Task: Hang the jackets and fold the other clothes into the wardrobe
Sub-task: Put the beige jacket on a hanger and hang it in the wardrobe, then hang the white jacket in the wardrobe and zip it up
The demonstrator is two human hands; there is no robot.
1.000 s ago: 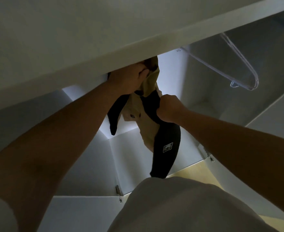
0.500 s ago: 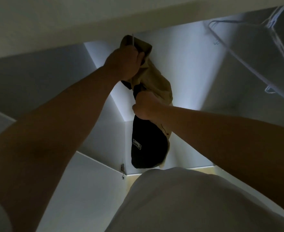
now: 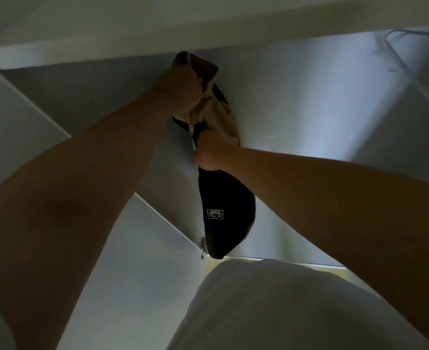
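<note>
The person stands right up against the open wardrobe (image 3: 296, 97), both bare arms raised into it. The left hand (image 3: 183, 94) is highest, just under the pale overhead panel (image 3: 208, 26), its fingers curled tight round the bunched collar end of a tan and black jacket (image 3: 226, 198). A thin white hanger hook (image 3: 188, 58) pokes up from the top of that fist. Whether the hook is over a rail I cannot tell, as the panel's edge hides it.

A little lower, the right hand (image 3: 209, 152) is closed in a fist on the jacket's black fabric, knuckles toward me, with tan cloth spilling out just above it. Its fingertips are buried in the folds.

The jacket hangs down between and below the two hands, inside the wardrobe opening and in front of its grey back wall. The black lower part tapers to a point near a small metal hinge (image 3: 203, 245) on the white door (image 3: 145, 248) at the left. A small white-edged patch (image 3: 215, 213) shows on the black cloth.

At the upper right a second hanger (image 3: 395, 54) shows only as a thin blurred outline. The person's white shirt (image 3: 284, 311) fills the bottom, with a strip of yellowish floor (image 3: 317, 267) just beyond it
</note>
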